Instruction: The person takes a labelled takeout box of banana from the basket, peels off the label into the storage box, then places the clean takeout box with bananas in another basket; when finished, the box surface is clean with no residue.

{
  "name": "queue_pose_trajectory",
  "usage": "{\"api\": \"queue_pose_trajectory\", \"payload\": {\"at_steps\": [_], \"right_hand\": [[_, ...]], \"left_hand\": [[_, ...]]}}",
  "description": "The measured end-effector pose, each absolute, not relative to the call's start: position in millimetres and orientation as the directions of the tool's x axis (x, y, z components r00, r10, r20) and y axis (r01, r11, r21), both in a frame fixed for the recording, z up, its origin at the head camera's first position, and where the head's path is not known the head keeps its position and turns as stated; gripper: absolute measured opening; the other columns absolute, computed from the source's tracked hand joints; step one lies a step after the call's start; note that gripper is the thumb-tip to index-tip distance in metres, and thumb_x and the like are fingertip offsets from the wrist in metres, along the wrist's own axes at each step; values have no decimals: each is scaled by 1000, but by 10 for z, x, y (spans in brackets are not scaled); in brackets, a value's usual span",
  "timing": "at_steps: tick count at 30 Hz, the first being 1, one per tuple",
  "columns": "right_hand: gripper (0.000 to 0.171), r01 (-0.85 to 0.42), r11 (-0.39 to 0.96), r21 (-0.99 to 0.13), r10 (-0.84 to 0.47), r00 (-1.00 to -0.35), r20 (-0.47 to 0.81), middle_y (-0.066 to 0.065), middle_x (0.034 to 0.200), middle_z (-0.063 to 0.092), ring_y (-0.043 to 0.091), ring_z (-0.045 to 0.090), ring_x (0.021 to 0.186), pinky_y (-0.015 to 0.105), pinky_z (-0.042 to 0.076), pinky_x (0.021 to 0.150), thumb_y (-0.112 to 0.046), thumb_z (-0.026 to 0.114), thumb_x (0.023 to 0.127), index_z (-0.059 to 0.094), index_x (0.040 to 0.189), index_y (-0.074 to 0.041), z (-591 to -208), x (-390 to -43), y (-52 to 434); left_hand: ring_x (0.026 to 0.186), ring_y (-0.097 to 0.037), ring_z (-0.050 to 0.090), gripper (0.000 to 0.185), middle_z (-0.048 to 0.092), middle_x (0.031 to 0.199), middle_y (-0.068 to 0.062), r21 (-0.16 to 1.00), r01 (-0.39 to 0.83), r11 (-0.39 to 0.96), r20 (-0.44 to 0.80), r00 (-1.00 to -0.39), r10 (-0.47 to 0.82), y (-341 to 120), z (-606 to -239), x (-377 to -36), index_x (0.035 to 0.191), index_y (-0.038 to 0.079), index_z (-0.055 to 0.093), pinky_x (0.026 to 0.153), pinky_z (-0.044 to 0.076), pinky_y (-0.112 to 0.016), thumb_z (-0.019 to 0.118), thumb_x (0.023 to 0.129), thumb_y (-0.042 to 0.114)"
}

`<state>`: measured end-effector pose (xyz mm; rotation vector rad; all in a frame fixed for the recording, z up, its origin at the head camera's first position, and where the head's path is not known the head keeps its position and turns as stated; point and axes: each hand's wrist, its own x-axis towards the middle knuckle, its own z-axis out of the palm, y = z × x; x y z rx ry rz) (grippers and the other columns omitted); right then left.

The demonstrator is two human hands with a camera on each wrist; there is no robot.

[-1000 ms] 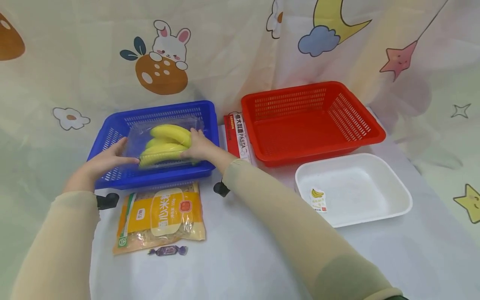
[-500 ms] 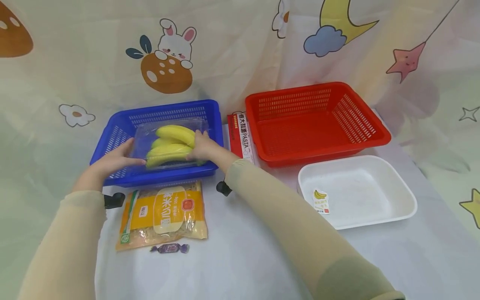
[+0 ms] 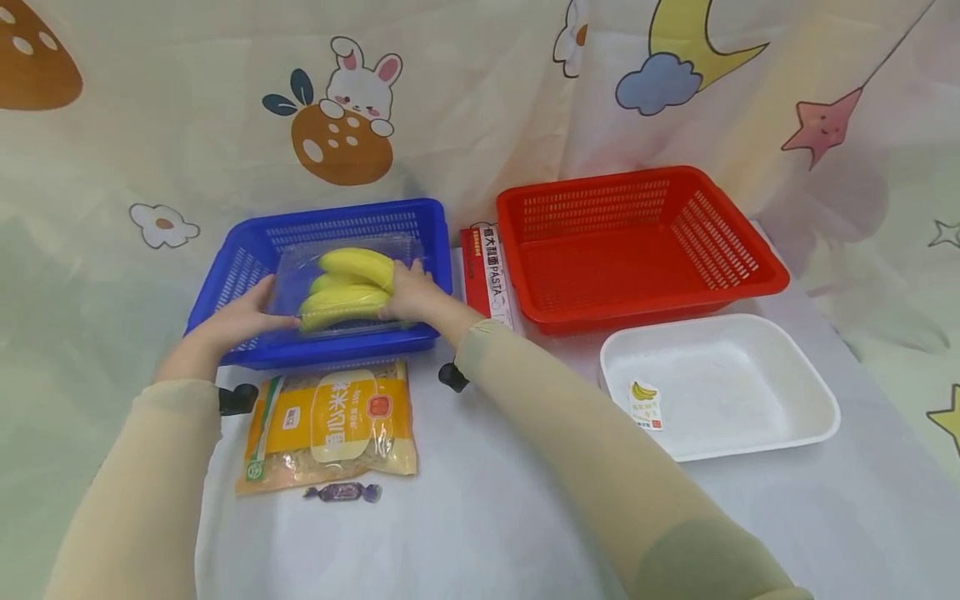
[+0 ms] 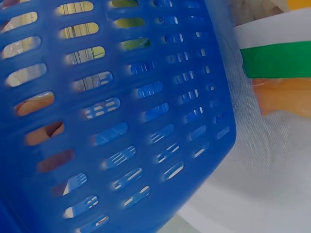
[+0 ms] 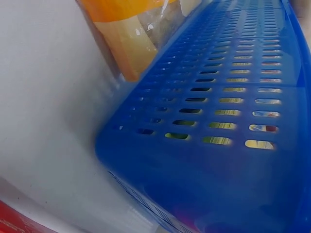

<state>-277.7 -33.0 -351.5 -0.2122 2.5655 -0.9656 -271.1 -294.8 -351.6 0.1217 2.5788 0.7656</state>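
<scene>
Inside the blue basket (image 3: 258, 358), on the left of the table, lies a clear plastic box (image 3: 296, 265) with several yellow bananas (image 3: 348, 296) in it. My left hand (image 3: 232, 321) grips the box's left side, thumb at the front and fingers behind. From the right, my right hand (image 3: 412, 292) holds the other end, fingers bent over the edge by the bananas. Both wrist views are mostly filled by the slotted basket wall (image 4: 146, 121). Through its slots the left wrist view shows bits of skin and yellow; the right wrist view hides the right hand.
A yellow packet of rice noodles (image 3: 330, 429) and a purple wrapped candy (image 3: 342, 492) lie before the basket. Right of it are a red pasta box (image 3: 480, 271), a red basket (image 3: 585, 319) and a white tray (image 3: 720, 392) bearing a banana sticker (image 3: 645, 406). Printed cloth (image 3: 465, 100) hangs behind.
Everything in the head view has drifted slightly right as the camera turned. Hands, plastic box and blue basket keep the same places relative to one another.
</scene>
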Motion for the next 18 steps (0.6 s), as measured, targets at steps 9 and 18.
{"api": "queue_pose_trajectory", "payload": {"at_steps": [9,18], "right_hand": [[83,-70,716,-695,-314,-921,-231,13,152,10,28,14,140,45,24,111,-29,66,82,16,146,-11,-3459,-2796,-238],[73,-108,619,-778,-331,-934,-134,2,150,23,19,22,138,40,27,111,-31,61,85,23,144,-15,-3263,-2728,2]], "left_hand": [[136,-44,-6,105,-14,149,-21,508,-21,861,-340,-924,178,-2887,-3416,-2709,142,9,-20,102,10,-67,57,83,50],[138,-41,-2,96,-10,152,-14,547,-22,837,-259,-955,144,-2706,-3280,-2563,144,19,-16,103,10,-67,47,84,59]]}}
